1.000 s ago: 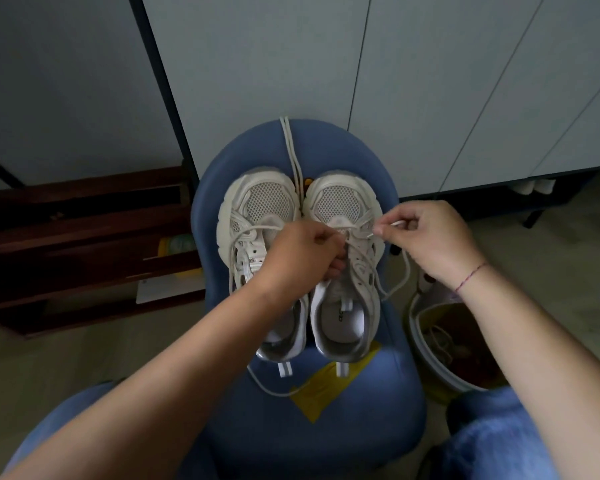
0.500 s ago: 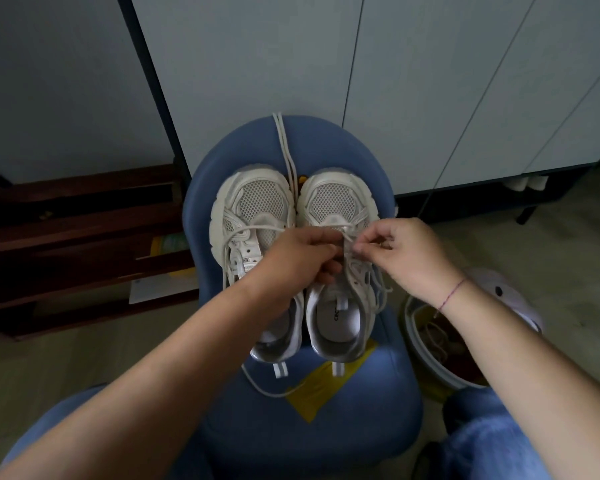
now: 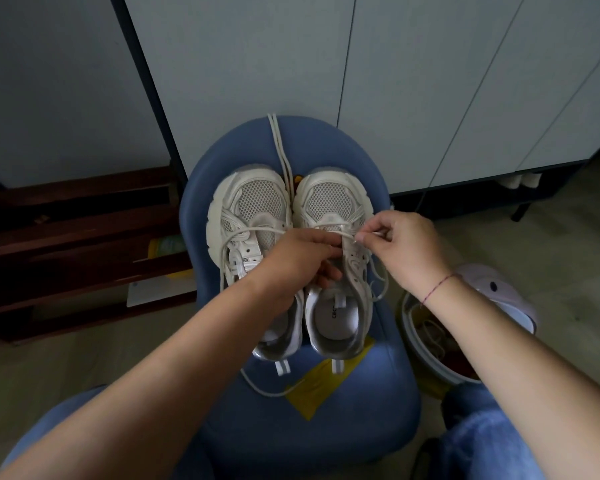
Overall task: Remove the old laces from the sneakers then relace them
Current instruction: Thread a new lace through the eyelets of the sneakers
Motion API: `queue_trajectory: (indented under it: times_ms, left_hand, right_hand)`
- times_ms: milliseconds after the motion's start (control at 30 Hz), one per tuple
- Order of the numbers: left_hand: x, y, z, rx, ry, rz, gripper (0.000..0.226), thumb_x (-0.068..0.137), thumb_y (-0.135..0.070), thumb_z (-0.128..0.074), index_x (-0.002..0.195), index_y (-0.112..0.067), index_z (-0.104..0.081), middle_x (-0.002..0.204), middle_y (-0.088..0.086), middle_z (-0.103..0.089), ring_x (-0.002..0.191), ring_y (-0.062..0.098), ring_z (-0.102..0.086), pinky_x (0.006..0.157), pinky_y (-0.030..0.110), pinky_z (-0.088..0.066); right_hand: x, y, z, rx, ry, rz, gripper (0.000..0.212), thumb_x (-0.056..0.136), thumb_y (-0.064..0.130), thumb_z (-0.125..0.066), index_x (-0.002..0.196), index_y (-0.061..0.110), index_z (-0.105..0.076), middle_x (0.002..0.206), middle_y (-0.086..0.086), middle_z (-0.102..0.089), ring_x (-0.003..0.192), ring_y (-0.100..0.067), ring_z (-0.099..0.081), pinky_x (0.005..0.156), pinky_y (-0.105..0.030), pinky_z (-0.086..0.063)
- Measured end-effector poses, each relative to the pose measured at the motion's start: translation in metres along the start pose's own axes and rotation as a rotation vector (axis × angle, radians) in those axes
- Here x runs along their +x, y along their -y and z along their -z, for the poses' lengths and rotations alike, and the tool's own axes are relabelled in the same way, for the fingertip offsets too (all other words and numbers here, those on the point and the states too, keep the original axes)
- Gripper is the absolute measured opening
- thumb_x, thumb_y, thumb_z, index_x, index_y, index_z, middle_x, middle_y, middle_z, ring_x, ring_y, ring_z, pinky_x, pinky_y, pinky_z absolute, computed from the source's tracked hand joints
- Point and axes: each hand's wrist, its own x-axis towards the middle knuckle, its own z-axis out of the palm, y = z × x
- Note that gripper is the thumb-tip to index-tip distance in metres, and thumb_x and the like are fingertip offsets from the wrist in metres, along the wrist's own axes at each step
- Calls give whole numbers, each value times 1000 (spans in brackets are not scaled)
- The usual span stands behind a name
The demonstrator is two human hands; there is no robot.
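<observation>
Fingertips of right hand point(image 3: 406, 251) pinch the lace point(image 3: 370, 233) tip, thumb against forefinger, other fingers curled. Left hand point(image 3: 298, 261) sits just beside it and grips the tongue and eyelet area of the right shoe point(image 3: 329, 202), holding it steady. The exact eyelet is hidden between the two hands.

My read: threading a low eyelet on the right shoe, early in its lacing. Can't tell if the tip is going in or coming out. Upper eyelets nearer me look mostly bare.

Outward from the left hand, the lace tail runs over the left shoe point(image 3: 253, 199) and drops to the chair point(image 3: 326, 427) seat below the heels. Beyond both hands, a spare lace point(image 3: 277, 143) lies between the toes and over the chair back. Below the right wrist is a bin point(image 3: 430, 355), possibly holding old laces.

Next move: keep the tip pinched and the eyelet held steady, pull slack through, then cross over. Risks are the tail snagging on the left shoe or the shoe sliding.
</observation>
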Motion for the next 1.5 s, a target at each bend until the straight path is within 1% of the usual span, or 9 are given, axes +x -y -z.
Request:
queue_trajectory:
  times_ms: [133, 333, 500, 633, 733, 867, 1100, 1367, 1500]
  left_hand:
    - [2, 1, -1, -6, -18, 7, 21, 96, 5, -51, 96, -10, -67, 68, 4, -64, 41, 3, -54, 40, 15, -42]
    - [3, 2, 1, -19, -9, 19, 26, 94, 7, -52, 91, -15, -67, 75, 7, -66, 43, 3, -56, 41, 15, -44]
    - [5, 0, -1, -54, -28, 41, 27, 95, 11, -46, 86, -7, -64, 71, 13, -63, 41, 8, -58, 45, 18, -50]
    - [8, 0, -2, -37, -18, 59, 30, 98, 10, -37, 88, -4, -63, 55, 8, -59, 39, 10, -57, 43, 19, -49]
    - [9, -1, -3, -43, 3, 72, 31, 100, 8, -35, 87, -4, -61, 55, 8, -63, 38, 10, -58, 42, 19, -49]
    - [7, -2, -5, -60, 15, 75, 24, 102, 6, -35, 109, 4, -58, 70, 15, -60, 38, 9, -58, 43, 18, -49]
    - [11, 0, 0, 39, 36, 65, 31, 101, 7, -35, 121, 7, -58, 71, 11, -62, 41, 8, -58, 44, 17, -50]
    - [11, 2, 4, 74, 94, 51, 35, 102, 5, -34, 129, 1, -56, 70, 10, -67, 46, 9, -61, 46, 18, -51]
    - [10, 2, -2, 138, 65, 6, 24, 104, -3, -38, 115, -5, -60, 59, 4, -62, 37, 5, -52, 39, 16, -44]
  right_hand:
    - [1, -4, -8, 110, -31, -21, 20, 77, 19, -78, 68, 28, -62, 63, 16, -58, 59, 5, -55, 57, -7, -40]
    - [1, -10, -11, 227, -51, -82, 20, 74, 21, -80, 65, 26, -63, 65, 4, -64, 64, -15, -61, 65, -35, -54]
    - [2, -8, -10, 241, 25, -58, 21, 76, 24, -78, 64, 24, -61, 63, 6, -64, 59, -7, -57, 60, -30, -48]
    - [-7, -2, -4, 102, 213, -121, 42, 64, 48, -80, 87, 24, -54, 85, 6, -61, 76, -9, -57, 68, -28, -48]
    - [-8, -4, 1, 144, 272, -198, 45, 65, 38, -82, 96, 21, -55, 93, 5, -60, 83, -9, -57, 74, -29, -47]
    - [-6, -14, 8, 323, 249, -210, 24, 70, 19, -82, 88, 18, -67, 85, 2, -68, 80, -13, -62, 82, -37, -53]
    - [-15, -6, 2, 281, 326, -208, 55, 62, 34, -85, 98, 24, -46, 98, 2, -60, 91, -14, -59, 83, -32, -49]
    - [-15, -8, -4, 253, 301, -220, 41, 71, 25, -78, 101, 20, -51, 93, 7, -59, 87, -10, -57, 80, -30, -46]
    - [-15, -12, 1, 284, 290, -201, 37, 68, 23, -75, 98, 25, -53, 94, 4, -62, 91, -16, -62, 83, -33, -48]
